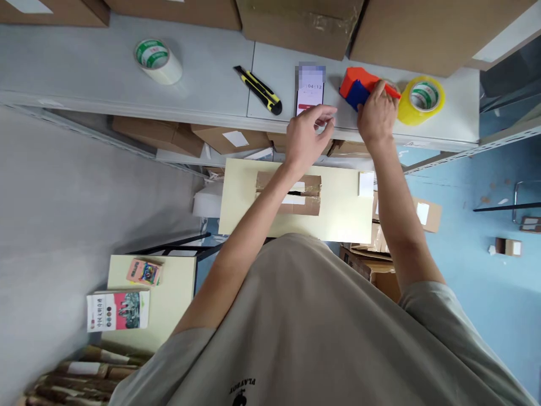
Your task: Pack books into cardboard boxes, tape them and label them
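Observation:
My right hand (378,115) is closed on the handle side of an orange and blue tape dispenser (354,90) that rests on the grey shelf (211,73). Part of the dispenser is hidden under the fingers. My left hand (310,132) hovers at the lower edge of a phone (310,93) lying on the shelf, its fingers slightly bent and the thumb apart, holding nothing. Whether it touches the phone I cannot tell. A yellow roll of tape (441,104) lies just right of my right hand. Left of the phone is a black and yellow utility knife (258,90).
A whitish tape roll (167,70) stands farther left on the shelf. Cardboard boxes (296,28) line its back. Below the shelf, a taped carton (310,206) lies on a pale yellow table (342,220) against my body. Books (122,310) lie on another table at lower left.

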Tool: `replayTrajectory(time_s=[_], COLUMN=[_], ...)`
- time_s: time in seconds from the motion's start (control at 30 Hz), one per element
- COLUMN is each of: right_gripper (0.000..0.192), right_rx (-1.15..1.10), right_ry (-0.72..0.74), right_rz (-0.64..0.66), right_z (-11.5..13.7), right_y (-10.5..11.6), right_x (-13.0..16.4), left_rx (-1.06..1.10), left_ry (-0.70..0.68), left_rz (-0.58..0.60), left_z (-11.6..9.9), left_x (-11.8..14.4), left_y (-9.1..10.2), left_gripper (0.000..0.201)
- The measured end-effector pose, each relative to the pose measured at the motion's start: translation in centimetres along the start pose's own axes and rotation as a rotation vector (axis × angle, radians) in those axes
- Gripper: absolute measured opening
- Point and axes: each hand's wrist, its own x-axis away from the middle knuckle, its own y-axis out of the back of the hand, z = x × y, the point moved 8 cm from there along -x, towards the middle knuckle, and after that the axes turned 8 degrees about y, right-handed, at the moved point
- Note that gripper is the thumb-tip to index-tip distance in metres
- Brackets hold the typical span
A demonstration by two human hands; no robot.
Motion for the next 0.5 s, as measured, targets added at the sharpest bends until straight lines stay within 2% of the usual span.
replayTrajectory(time_s=[0.13, 0.23, 0.3, 0.4, 0.43, 0.5], right_gripper=[0.049, 0.043, 0.044, 0.056, 0.06, 0.066], right_rx=[0.013, -0.061, -0.186, -0.566, -0.733, -1.051], right_ry=[-0.088, -0.151, -0.14, 0.043, 0.067, 0.047], right_rz=[0.047, -0.011, -0.1, -0.219, -0.206, -0.082], right_z=[-0.2, -0.4, -0.3, 1.9, 2.9, 5.4], right_y=[0.2, 0.9, 0.9, -0.7, -2.0, -5.6], right_x=[-0.3, 1.7, 4.9, 12.2, 14.9, 19.8], left_rx=[0.029, 0.074, 0.119, 0.191, 0.207, 0.216], left_ry=[0.033, 0.077, 0.129, 0.234, 0.26, 0.313], left_rz=[0.014, 0.053, 0.084, 0.094, 0.091, 0.055], left_z=[0.1, 0.4, 0.6, 0.7, 0.6, 0.6], left_x=[1.4, 3.8, 6.5, 11.8, 13.8, 17.6], left_y=[-1.0, -1.1, -0.6, 1.1, 1.8, 3.4], left_gripper=[0.029, 0.027, 0.032, 0.043, 0.044, 0.04])
